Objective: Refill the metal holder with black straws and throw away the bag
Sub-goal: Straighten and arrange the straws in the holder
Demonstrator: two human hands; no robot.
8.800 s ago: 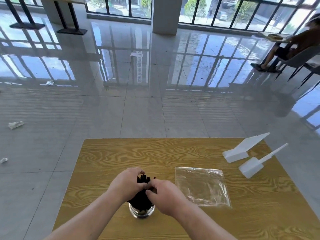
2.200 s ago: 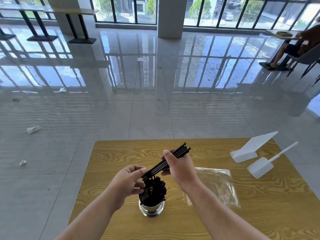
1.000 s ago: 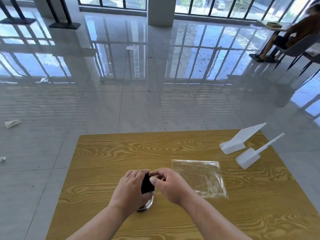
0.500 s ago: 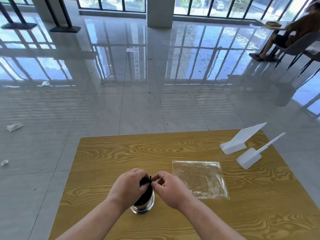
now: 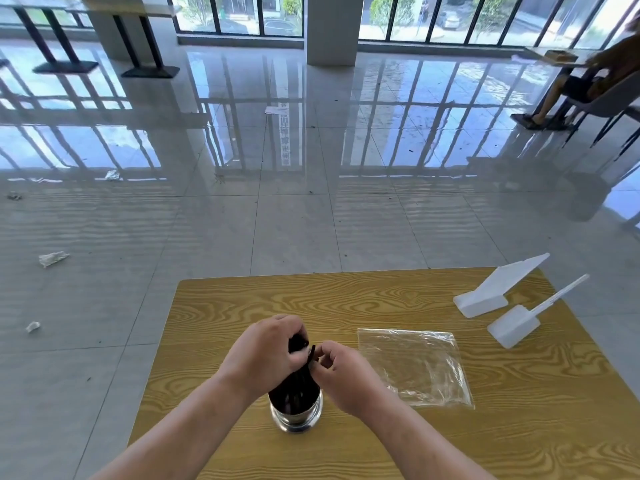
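A shiny metal holder [image 5: 296, 415] stands near the front of the wooden table [image 5: 363, 296], packed with black straws [image 5: 294, 389]. My left hand [image 5: 265, 353] curls round the upper part of the straw bundle from the left. My right hand [image 5: 337, 370] pinches a straw at the bundle's right side between thumb and fingers. The straw tops are mostly hidden behind my fingers. A clear plastic bag [image 5: 415, 367] lies flat and empty on the table, just right of my right hand.
Two white plastic sign stands [image 5: 498, 289] [image 5: 519, 323] sit at the table's far right corner. Scraps of litter [image 5: 52, 258] lie on the glossy tiled floor to the left. A seated person [image 5: 581, 77] is at the far right, by another table.
Both hands have risen slightly up the straw bundle, so more of the holder shows below them. The bag and sign stands have not moved.
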